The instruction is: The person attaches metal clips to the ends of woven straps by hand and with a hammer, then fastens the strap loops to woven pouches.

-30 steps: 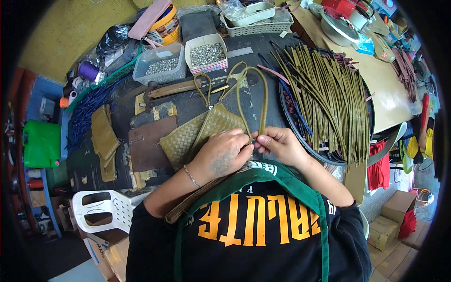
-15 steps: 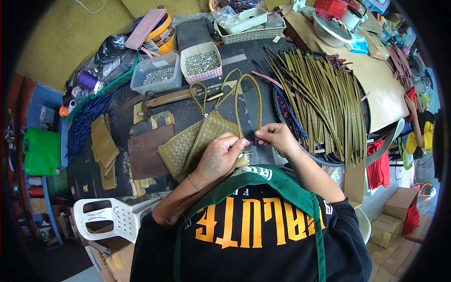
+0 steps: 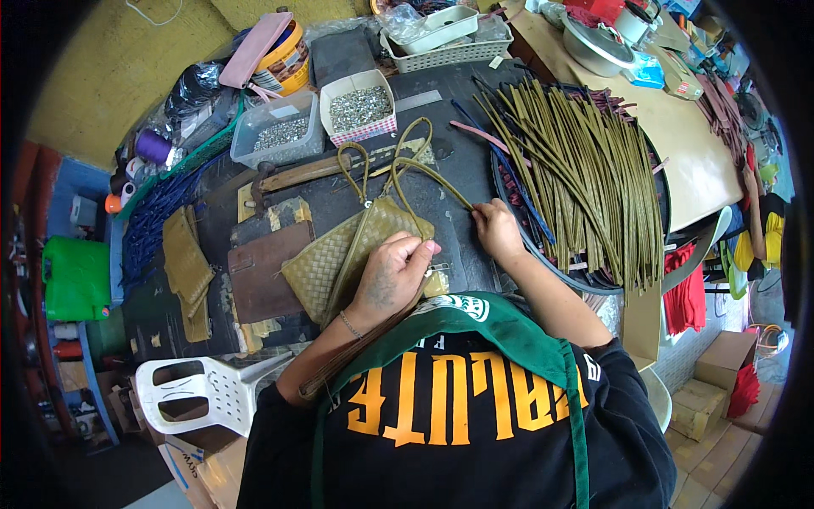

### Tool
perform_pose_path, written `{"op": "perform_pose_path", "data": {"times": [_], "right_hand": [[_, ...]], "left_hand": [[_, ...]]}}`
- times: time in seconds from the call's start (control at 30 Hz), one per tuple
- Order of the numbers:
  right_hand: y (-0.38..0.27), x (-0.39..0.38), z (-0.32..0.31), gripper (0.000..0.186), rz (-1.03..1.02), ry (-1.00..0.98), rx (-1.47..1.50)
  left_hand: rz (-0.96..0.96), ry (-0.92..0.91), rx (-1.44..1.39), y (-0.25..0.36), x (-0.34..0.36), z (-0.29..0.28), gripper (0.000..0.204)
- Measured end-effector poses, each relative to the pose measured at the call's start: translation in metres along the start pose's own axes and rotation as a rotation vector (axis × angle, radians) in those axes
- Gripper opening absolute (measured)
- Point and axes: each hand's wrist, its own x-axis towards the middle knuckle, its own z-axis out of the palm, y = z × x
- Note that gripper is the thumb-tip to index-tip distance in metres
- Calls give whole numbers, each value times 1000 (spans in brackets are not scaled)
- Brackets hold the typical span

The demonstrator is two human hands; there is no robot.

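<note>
An olive woven pouch (image 3: 326,259) lies on the dark worktable, partly under my left hand (image 3: 390,276). My left hand is closed in a pinch on a narrow olive strap (image 3: 441,180) beside the pouch. The strap bends in a loop above the pouch, and its other end is pinched in my right hand (image 3: 498,229), out to the right. A small looped wrist strap (image 3: 352,157) stands up from the pouch's top corner. Left of the pouch is a flat brown leather piece (image 3: 271,263). Thin brown strips lie along my left forearm.
A hammer (image 3: 297,176) lies beyond the pouch. Behind it stand a clear tub (image 3: 275,146) and a paper box (image 3: 360,127) of small metal pieces. Many olive strips (image 3: 585,187) fill a round tray at right. Folded olive woven pieces (image 3: 186,263) lie at left.
My right hand has moved right and slightly up, drawing its strap end away from my left hand. The strap's upright loop has swung over to a slant. My left hand stays almost in place.
</note>
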Motion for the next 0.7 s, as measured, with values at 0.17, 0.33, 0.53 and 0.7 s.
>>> {"op": "perform_pose_path", "data": {"times": [0.17, 0.33, 0.53, 0.7], "right_hand": [[4, 8, 1, 13, -85, 122, 75], [1, 30, -6, 9, -169, -113, -196], [5, 45, -3, 13, -226, -157, -309], [9, 50, -3, 14, -180, -162, -303]], "left_hand": [[0, 18, 36, 0, 0, -1, 19], [38, 39, 97, 0, -1, -4, 18], [13, 9, 143, -1, -2, -5, 17], [28, 14, 157, 0, -3, -4, 16]]}}
